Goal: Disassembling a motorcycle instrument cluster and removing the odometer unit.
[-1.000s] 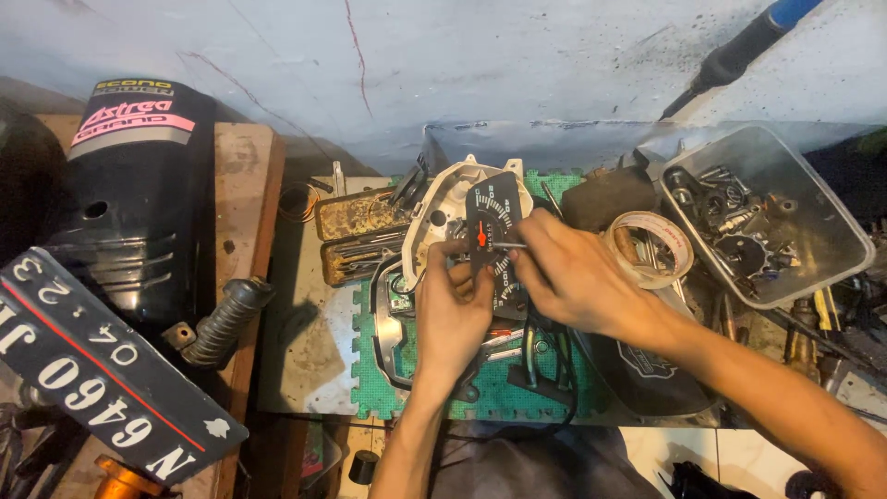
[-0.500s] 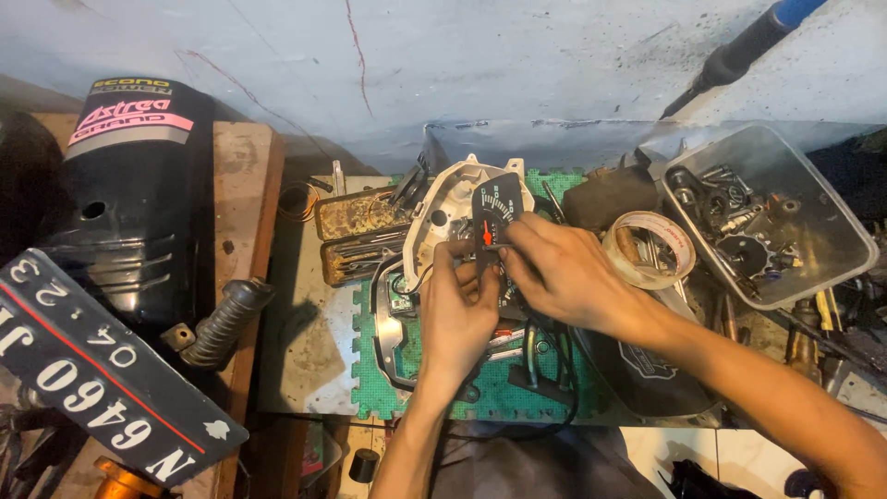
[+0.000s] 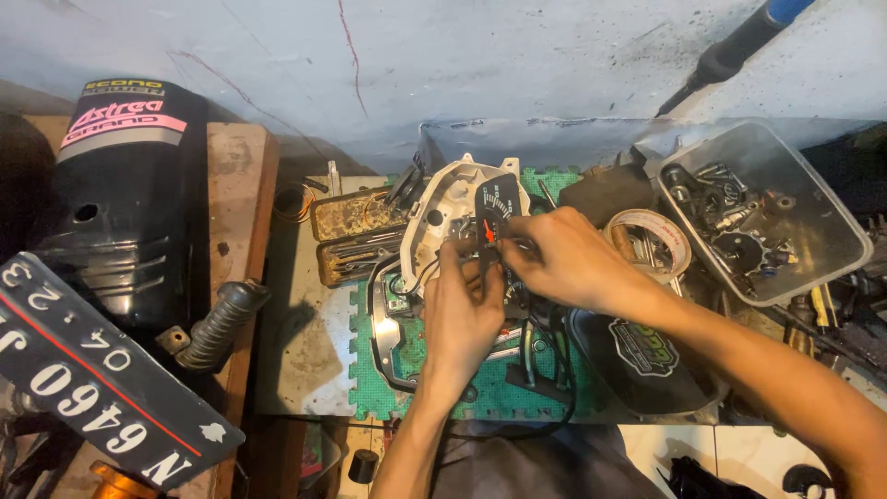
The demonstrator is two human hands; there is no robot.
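A white plastic instrument housing (image 3: 443, 214) stands tilted on a green foam mat (image 3: 371, 388). In front of it is a black gauge dial (image 3: 496, 201) with a red needle. My left hand (image 3: 462, 310) comes up from below and pinches the lower edge of the dial. My right hand (image 3: 559, 259) reaches in from the right, fingertips closed on the dial's right side near the needle. Black wires (image 3: 552, 351) trail down from the assembly over the mat. A chrome-rimmed housing part (image 3: 381, 323) lies under my left hand.
A clear plastic tub of screws and small parts (image 3: 767, 208) sits at the right, with a tape roll (image 3: 658, 238) beside it. Rusty tool trays (image 3: 356, 231) lie left of the housing. A black motorcycle panel (image 3: 120, 203), a rubber hose (image 3: 222, 319) and a dark number plate (image 3: 83, 370) fill the left.
Both hands have stayed on the gauge dial with small finger shifts. My right hand's fingers have closed in a little nearer the needle.
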